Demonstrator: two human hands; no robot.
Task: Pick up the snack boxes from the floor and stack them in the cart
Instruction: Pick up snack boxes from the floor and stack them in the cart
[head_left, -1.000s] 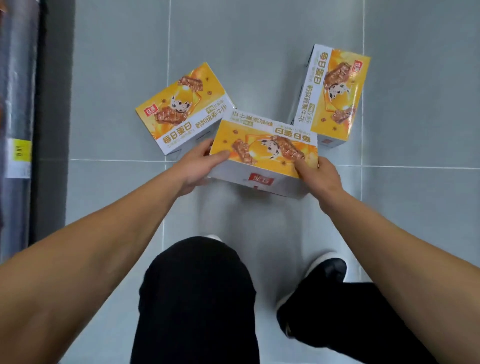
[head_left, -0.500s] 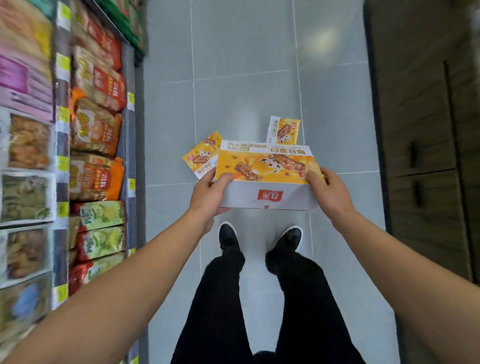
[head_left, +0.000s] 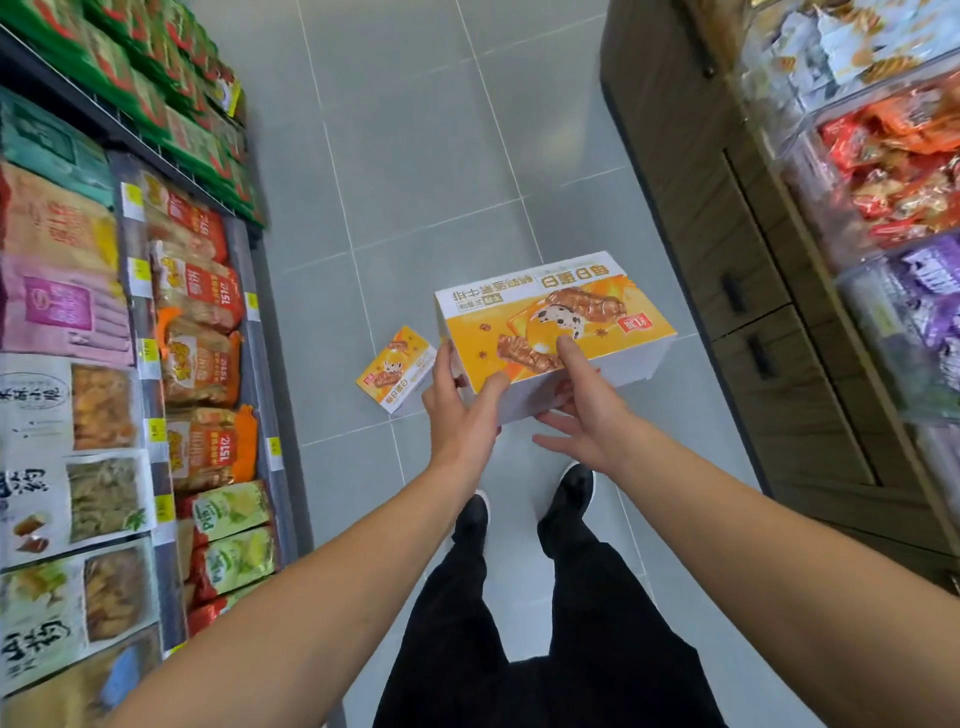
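Note:
I hold a yellow and white snack box (head_left: 550, 325) up at waist height, tilted, above the grey tiled floor. My left hand (head_left: 460, 410) grips its near left corner. My right hand (head_left: 582, 410) supports its near underside, with one finger pressed on the yellow top face. A second matching snack box (head_left: 396, 375) lies on the floor to the left, partly behind my left hand. The third box seen earlier is hidden behind the held one. No cart is in view.
A shelf of bagged snacks (head_left: 130, 364) runs along the left side. On the right stand a brown cabinet with drawers (head_left: 753, 322) and clear bins of wrapped snacks (head_left: 893, 171). My feet in black shoes (head_left: 524, 504) stand on the aisle floor.
I have stood up, lifting the box from the floor to waist height. It has swung to the right, and my right hand has shifted from its right end to its near side.

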